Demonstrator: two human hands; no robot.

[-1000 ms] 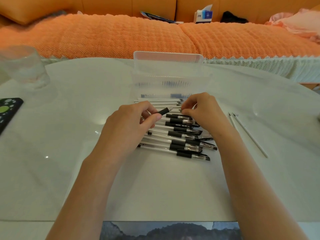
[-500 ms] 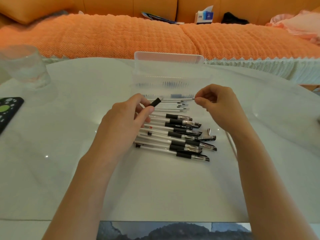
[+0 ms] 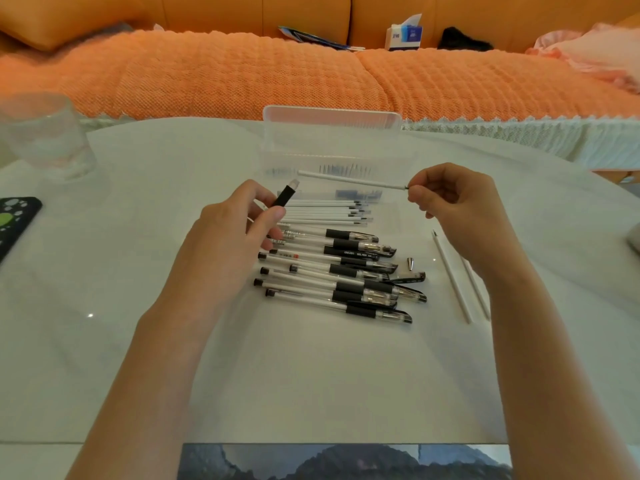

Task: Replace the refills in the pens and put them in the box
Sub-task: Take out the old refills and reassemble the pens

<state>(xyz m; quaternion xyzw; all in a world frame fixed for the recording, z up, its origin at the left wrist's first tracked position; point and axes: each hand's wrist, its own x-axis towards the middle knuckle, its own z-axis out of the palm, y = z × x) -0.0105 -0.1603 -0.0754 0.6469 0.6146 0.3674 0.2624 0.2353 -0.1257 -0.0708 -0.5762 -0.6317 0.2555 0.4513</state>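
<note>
My left hand (image 3: 235, 233) grips a pen barrel (image 3: 284, 196) by its black grip section, open end pointing up and to the right. My right hand (image 3: 450, 195) pinches the tip of a white refill (image 3: 349, 180), which hangs level in the air, fully out of the barrel. Several black-and-clear gel pens (image 3: 346, 271) lie in a pile on the white table between my hands. A row of white refills (image 3: 325, 213) lies just behind the pile. The clear plastic box (image 3: 332, 114) stands open at the back.
Two loose refills (image 3: 453, 282) lie to the right of the pile, and a small metal pen tip (image 3: 410, 263) and a black cap (image 3: 412, 277) beside it. A glass (image 3: 41, 133) stands far left, a dark phone (image 3: 14, 220) at the left edge. An orange sofa runs behind.
My right hand drew the refill out of the barrel and moved right and up. My left hand lifted the barrel away from the pile.
</note>
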